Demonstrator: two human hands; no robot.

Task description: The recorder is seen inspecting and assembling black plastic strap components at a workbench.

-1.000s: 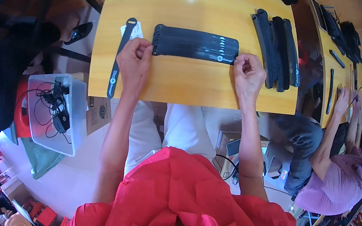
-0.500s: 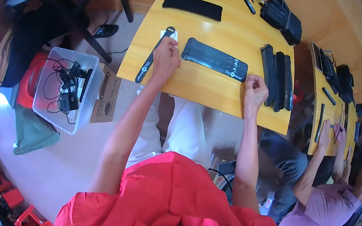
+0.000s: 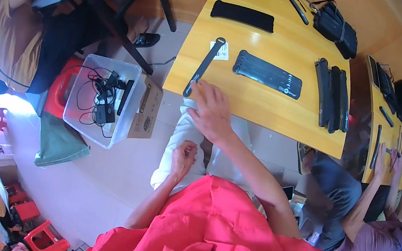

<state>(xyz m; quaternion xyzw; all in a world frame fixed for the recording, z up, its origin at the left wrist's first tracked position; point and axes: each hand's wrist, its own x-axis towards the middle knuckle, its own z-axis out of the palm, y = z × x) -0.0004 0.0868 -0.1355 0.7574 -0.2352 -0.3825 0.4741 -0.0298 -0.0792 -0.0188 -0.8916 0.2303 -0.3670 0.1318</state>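
A long black strap (image 3: 203, 68) with a slotted round end lies slanted near the table's left edge, partly over a white paper label (image 3: 221, 51). My right hand (image 3: 211, 115) reaches across to the strap's lower end, fingers extended and apart; whether the fingertips touch it I cannot tell. Low over my lap, away from the table, is my left hand (image 3: 184, 159) with its fingers curled; anything inside them is hidden. A flat black panel (image 3: 268, 74), like straps laid side by side, rests at mid-table, untouched.
On the yellow table (image 3: 200, 31) lie a plain black strip (image 3: 243, 16), several black strap bundles (image 3: 331, 96) and a tied black bundle (image 3: 336, 30). A clear bin (image 3: 120, 136) of cables stands on the floor at left. Co-workers sit on both sides.
My left hand has left the strap and drawn back to my lap. My right hand has moved left from the panel's right corner to the strap's lower end. The view has shifted.
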